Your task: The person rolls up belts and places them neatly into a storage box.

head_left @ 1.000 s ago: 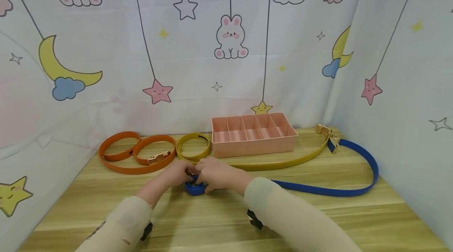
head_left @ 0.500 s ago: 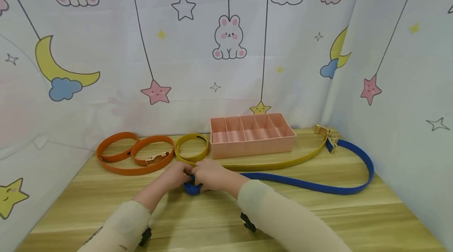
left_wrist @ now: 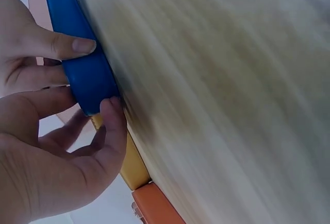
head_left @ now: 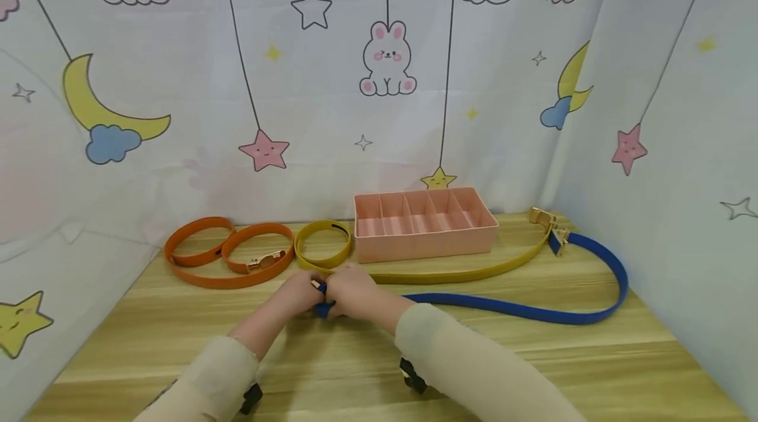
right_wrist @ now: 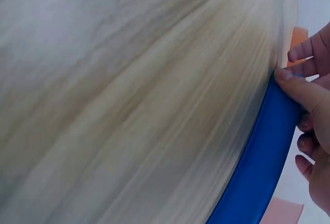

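A blue belt [head_left: 503, 307] runs from its gold buckle at the back right, round a wide bend, to both hands. Its near end is rolled up, and the fingers largely cover that roll in the head view. My left hand [head_left: 301, 293] pinches the roll from the left, thumb and fingers on either side, as the left wrist view shows on the blue strap [left_wrist: 90, 82]. My right hand [head_left: 358, 293] holds the strap just to the right of it, its thumb lying on the outer face [right_wrist: 291, 87].
Behind the hands lie a yellow belt [head_left: 462, 276], partly coiled, and a looped orange belt [head_left: 219, 282] with a gold buckle. A pink box [head_left: 423, 247] with several compartments stands against the patterned cloth [head_left: 331, 99]. Everything rests on a wood-grain tabletop [head_left: 355, 376].
The blue roll, visible below the fingers earlier, is now mostly covered by them. The strap's stretch beside the right hand has shifted slightly back. The other belts and the box stay put.
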`<state>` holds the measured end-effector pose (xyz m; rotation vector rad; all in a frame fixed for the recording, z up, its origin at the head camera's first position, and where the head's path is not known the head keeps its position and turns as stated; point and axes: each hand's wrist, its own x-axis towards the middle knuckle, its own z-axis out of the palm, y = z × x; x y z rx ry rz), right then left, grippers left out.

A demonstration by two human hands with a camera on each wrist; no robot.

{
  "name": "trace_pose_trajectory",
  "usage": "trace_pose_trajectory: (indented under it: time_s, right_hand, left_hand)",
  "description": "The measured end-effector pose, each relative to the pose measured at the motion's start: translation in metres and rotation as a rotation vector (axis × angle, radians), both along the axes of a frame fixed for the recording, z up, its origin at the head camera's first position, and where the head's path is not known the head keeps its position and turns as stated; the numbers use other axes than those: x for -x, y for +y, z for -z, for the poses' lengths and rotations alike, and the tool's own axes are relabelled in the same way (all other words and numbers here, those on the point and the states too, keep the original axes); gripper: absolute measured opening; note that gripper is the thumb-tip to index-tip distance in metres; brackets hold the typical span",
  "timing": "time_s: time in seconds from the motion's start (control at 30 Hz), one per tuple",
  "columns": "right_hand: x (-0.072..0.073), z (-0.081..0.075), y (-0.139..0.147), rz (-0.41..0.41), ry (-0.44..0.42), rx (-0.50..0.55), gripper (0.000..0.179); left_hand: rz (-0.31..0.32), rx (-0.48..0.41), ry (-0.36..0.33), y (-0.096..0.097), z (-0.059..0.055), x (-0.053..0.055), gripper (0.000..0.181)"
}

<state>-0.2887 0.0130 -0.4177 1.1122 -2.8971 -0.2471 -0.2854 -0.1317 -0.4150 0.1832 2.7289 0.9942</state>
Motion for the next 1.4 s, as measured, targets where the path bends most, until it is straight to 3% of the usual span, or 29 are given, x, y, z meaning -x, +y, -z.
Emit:
trace_pose_trajectory:
  time_s: [0.27, 0.37, 0.53, 0.67, 0.77, 1.07, 1.27, 1.4]
  right_hand:
    - [0.002, -0.006, 0.03, -0.201, 0.12, -0.037, 0.037]
    - [0.005, -0.011, 0.037, -0.263, 0.143, -0.05, 0.037]
    - [0.009, -0.015, 0.041, -0.284, 0.14, -0.066, 0.035]
    - [0.01, -0.013, 0.038, -0.283, 0.144, -0.04, 0.032]
    - [0.009, -0.01, 0.035, -0.268, 0.14, -0.006, 0.029]
    - [0.004, -0.004, 0.021, -0.129, 0.105, -0.004, 0.026]
    - [0.001, -0.003, 0.017, -0.056, 0.12, -0.011, 0.024]
    - [-0.001, -0.002, 0.019, -0.063, 0.126, 0.0, 0.025]
  left_hand:
    - [0.101, -0.062, -0.008, 0.004, 0.001, 0.0, 0.037]
    - [0.183, -0.032, 0.032, 0.003, -0.001, 0.002, 0.036]
    - [0.304, 0.023, 0.092, 0.001, -0.003, 0.004, 0.033]
    - [0.323, 0.045, 0.114, -0.002, -0.002, 0.006, 0.031]
    - [0.283, 0.057, 0.119, -0.002, 0.0, 0.008, 0.029]
    - [0.007, -0.022, -0.013, 0.003, -0.001, 0.003, 0.042]
    - [-0.016, 0.008, 0.047, 0.014, -0.003, 0.002, 0.036]
    - [-0.009, -0.005, 0.09, 0.019, -0.001, 0.003, 0.027]
